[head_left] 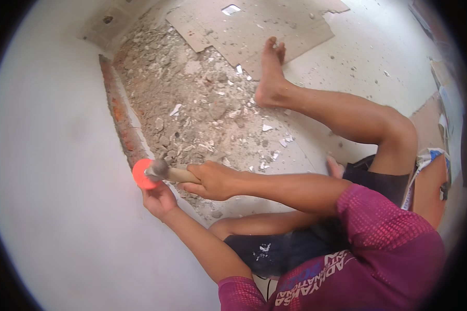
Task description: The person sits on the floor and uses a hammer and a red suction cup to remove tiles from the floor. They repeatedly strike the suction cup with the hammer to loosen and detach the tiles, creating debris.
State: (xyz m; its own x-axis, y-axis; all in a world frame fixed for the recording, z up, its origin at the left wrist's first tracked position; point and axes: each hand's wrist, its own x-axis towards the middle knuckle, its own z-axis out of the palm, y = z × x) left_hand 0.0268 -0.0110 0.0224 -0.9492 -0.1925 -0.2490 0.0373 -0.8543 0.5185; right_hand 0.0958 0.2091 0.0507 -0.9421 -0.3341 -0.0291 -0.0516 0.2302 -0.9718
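Observation:
My right hand [213, 180] is closed round the wooden handle of a hammer [180, 175]. The metal head of the hammer lies over the middle of an orange round guard, which looks like that of a chisel [139, 175]. Just under this guard is my left hand [160, 199], its fingers wrapped round the chisel's shaft. The chisel's blade is hidden behind the guard and hand. Both tools are at the lower end of a long groove [120, 111] cut into the white wall, with reddish brick showing inside.
Broken plaster and rubble [192, 103] cover the floor along the wall. A torn cardboard sheet [254, 31] lies at the far side. My bare foot [270, 78] rests beside the rubble. More cardboard and a bag [425, 160] are at the right.

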